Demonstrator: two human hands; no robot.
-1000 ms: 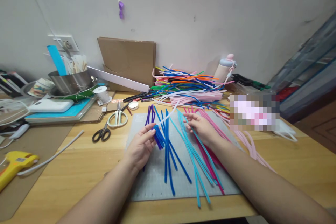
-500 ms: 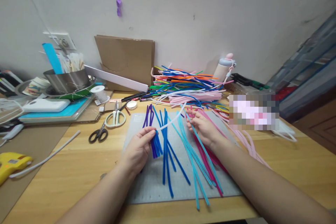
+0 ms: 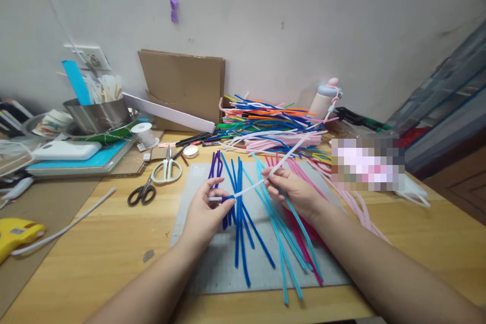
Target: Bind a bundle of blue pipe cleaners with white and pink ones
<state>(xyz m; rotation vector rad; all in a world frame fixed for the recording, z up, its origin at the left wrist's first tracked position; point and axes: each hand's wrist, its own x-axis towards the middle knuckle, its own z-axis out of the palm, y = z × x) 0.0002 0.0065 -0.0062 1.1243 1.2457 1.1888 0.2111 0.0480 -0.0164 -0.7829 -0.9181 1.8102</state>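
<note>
A white pipe cleaner (image 3: 248,188) runs between my two hands above the grey cutting mat (image 3: 212,268). My left hand (image 3: 210,210) has its near end between thumb and fingers, over some purple pipe cleaners (image 3: 218,162). My right hand (image 3: 290,190) pinches it farther along, and the rest slants up past the fingers to the upper right. Dark blue pipe cleaners (image 3: 238,243) lie between the hands. Light blue pipe cleaners (image 3: 283,235) spread below my right hand, with magenta pipe cleaners (image 3: 298,228) partly hidden by the wrist.
A mixed heap of coloured pipe cleaners (image 3: 269,116) lies by the wall. White-handled scissors (image 3: 167,171) and black-handled scissors (image 3: 142,195) rest left of the mat. A yellow glue gun (image 3: 18,235) is at the far left. Pink pipe cleaners (image 3: 359,205) lie at the right.
My right hand has shifted slightly down and left along the white pipe cleaner, which now sticks up beyond it. My left fingers have opened out somewhat, and its end shows between them.
</note>
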